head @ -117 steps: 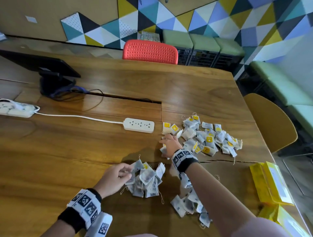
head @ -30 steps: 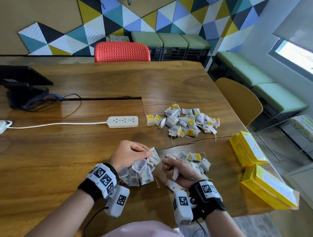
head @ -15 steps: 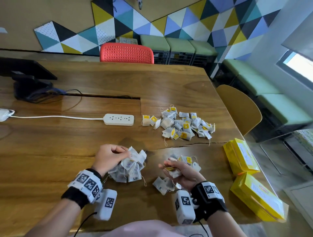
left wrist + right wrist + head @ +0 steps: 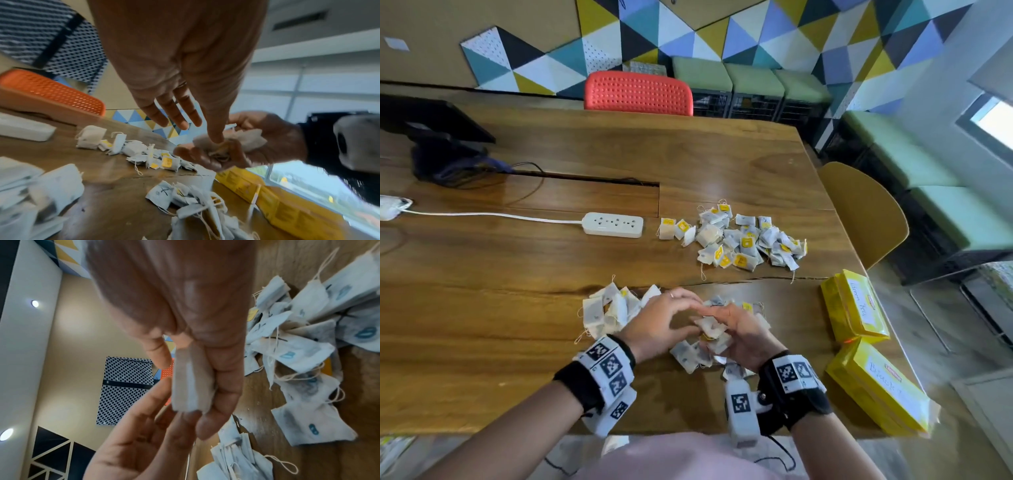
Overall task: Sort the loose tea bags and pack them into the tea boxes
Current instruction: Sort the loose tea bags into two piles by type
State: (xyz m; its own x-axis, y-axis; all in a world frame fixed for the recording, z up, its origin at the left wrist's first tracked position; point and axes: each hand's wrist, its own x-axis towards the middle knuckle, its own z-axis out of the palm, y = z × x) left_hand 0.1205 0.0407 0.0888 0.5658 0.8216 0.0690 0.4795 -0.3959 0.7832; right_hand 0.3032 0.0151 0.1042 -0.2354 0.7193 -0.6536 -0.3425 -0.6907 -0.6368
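Head view: on the tabletop (image 4: 517, 308) lie three heaps of tea bags: one far heap (image 4: 739, 240) towards the right edge, one near heap (image 4: 609, 308) by the left hand (image 4: 661, 325), one under both hands. Two yellow tea boxes (image 4: 852, 308) sit along the right edge. One white power strip (image 4: 613, 224) lies mid-tabletop. The right hand (image 4: 743, 332) grasps a small bundle of tea bags (image 4: 710, 327).

Left wrist view: the left grip is released, fingers (image 4: 174, 113) straight, one fingertip touching the bundle.

Right wrist view: the right grip pinches the bundle (image 4: 191, 382); bag count unclear.
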